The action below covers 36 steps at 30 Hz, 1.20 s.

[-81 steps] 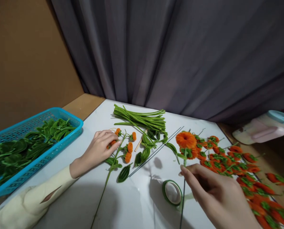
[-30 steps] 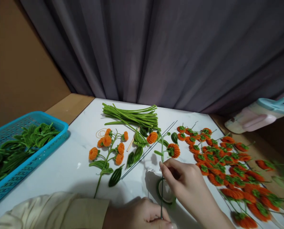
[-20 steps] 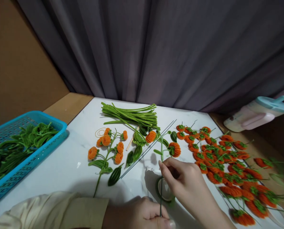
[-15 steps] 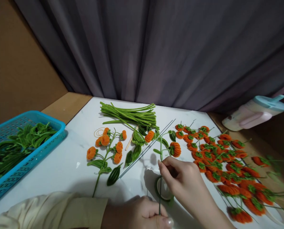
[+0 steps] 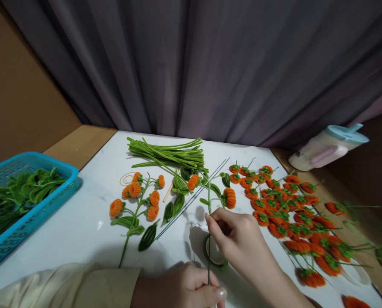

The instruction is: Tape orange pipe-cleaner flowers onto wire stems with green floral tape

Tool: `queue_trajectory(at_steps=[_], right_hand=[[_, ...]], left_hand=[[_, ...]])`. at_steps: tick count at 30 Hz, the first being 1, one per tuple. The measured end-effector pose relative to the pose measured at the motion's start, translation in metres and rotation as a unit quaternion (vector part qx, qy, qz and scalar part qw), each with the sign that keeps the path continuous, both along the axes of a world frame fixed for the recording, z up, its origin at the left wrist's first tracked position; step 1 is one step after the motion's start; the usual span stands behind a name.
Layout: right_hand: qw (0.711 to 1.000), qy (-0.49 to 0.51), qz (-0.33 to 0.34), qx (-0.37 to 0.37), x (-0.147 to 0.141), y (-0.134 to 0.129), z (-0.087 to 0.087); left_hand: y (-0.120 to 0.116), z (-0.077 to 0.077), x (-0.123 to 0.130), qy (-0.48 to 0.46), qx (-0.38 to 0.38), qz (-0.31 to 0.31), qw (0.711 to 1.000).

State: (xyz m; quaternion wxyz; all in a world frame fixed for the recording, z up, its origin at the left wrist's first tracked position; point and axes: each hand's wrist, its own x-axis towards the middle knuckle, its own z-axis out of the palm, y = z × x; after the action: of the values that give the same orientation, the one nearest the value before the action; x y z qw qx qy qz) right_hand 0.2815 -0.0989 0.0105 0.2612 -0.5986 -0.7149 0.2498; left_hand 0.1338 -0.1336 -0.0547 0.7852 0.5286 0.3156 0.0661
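A green stem (image 5: 209,192) with leaves and orange pumpkin-like pieces (image 5: 229,198) stands raised over the white table. My right hand (image 5: 239,235) pinches it just under the leaves. Lower down, my left hand (image 5: 194,285) is closed round the thin dark lower end of the same stem. Behind the stem, a roll of green tape (image 5: 215,252) sits on the table, partly covered by my right hand. A finished-looking branch (image 5: 135,214) with several orange pieces and leaves lies to the left, beside a loose dark leaf (image 5: 148,236).
A blue basket (image 5: 63,188) of green leaves stands at the left. Green stems (image 5: 168,154) are bundled at the back, near thin wires (image 5: 194,196). Many orange pieces (image 5: 274,201) cover the right side. Beyond them is a lidded cup (image 5: 328,147).
The whole view has shifted, so the table's contents appear slightly further left. Both hands keep their hold on the stem, with little change between them.
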Motion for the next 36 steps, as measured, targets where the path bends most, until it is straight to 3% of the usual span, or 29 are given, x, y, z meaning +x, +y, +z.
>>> queue_trajectory(at_steps=[36], right_hand=[[1.0, 0.012, 0.01, -0.021, -0.0008, 0.0007, 0.0045]], left_hand=[[-0.0018, -0.0032, 0.0016, -0.022, -0.022, 0.004, 0.999]])
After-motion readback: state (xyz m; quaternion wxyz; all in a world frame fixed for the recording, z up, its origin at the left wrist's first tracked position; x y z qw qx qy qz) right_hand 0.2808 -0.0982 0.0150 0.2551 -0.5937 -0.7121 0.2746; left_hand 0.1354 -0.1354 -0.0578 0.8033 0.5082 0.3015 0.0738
